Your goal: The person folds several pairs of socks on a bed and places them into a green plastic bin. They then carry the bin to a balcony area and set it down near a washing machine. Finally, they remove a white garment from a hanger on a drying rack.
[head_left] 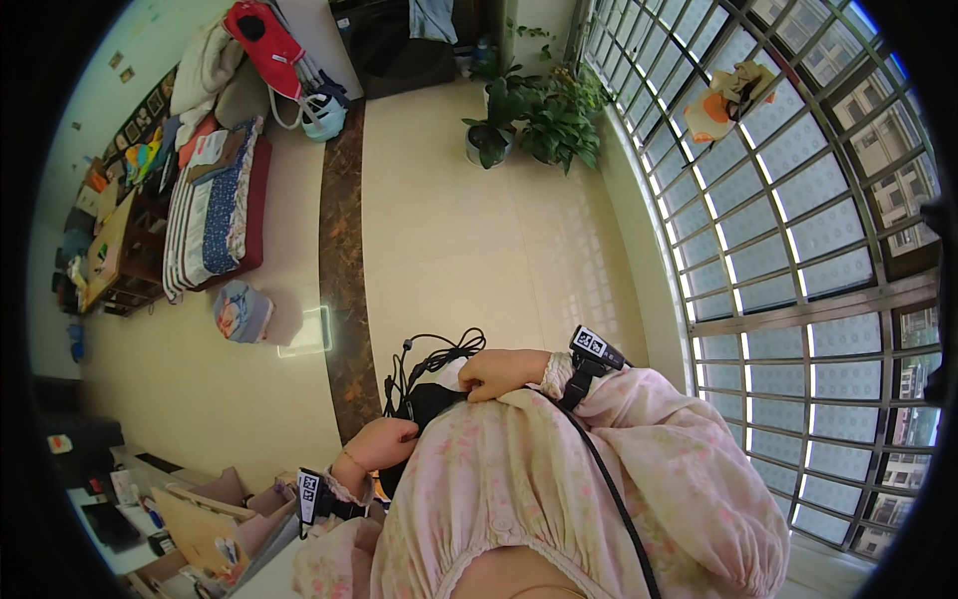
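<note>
My right hand [482,377] is curled closed in front of my body, right beside a white item [454,373] and a tangle of black cables [429,361]. What its fingers hold is hidden. Below and to the left, my left hand [387,439] is closed at the edge of a black item [432,402], perhaps a bag; I cannot make out what is pinched there. A pink floral garment [499,459] covers my body and partly hides the black item. Each wrist carries a strapped black device with a patterned tag, and a black cable runs over the garment.
A barred window [768,200] lines the right side. Potted plants [559,125] stand at the far end. To the left are a bench with striped cloth [210,220], a round stool [242,310] and a desk with boxes [210,529]. A dark strip [344,250] crosses the tiled floor.
</note>
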The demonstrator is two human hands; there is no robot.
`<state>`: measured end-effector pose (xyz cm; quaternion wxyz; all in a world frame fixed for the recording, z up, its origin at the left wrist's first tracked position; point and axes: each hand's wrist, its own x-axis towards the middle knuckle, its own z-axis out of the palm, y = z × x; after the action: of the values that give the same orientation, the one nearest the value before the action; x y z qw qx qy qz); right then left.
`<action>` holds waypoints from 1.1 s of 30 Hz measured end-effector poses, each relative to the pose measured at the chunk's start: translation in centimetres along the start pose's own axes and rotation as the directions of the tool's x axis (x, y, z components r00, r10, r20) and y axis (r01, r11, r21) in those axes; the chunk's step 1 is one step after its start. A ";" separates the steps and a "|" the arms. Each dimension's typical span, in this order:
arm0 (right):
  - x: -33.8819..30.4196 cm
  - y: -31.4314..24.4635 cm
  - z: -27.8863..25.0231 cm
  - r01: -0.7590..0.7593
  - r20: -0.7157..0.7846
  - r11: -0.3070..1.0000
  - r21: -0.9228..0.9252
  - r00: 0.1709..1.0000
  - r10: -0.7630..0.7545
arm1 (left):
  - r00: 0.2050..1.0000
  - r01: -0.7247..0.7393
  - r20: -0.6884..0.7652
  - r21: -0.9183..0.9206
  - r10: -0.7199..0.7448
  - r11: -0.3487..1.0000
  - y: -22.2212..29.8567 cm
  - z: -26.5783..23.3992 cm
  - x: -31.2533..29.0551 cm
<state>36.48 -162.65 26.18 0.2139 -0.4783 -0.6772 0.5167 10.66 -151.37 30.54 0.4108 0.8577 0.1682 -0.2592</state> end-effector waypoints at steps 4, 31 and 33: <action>3.2 0.7 -2.1 -0.075 -0.053 0.994 -0.083 0.996 0.070 | 0.999 0.037 -0.030 -0.249 -0.046 0.968 -1.5 -4.6 1.6; 25.2 3.2 -21.2 0.101 0.585 0.994 0.028 0.805 -0.099 | 0.603 0.194 -0.565 -0.580 -0.562 0.791 -4.3 -13.4 8.8; 28.0 3.1 -21.3 0.115 0.599 0.993 0.039 0.792 -0.115 | 0.572 0.168 -0.577 -0.614 -0.584 0.771 -5.8 -14.5 8.1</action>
<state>41.89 -127.74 25.61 0.0198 -0.2481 -0.7378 0.6275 18.73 -135.77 29.89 0.4424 0.6909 0.5660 0.0808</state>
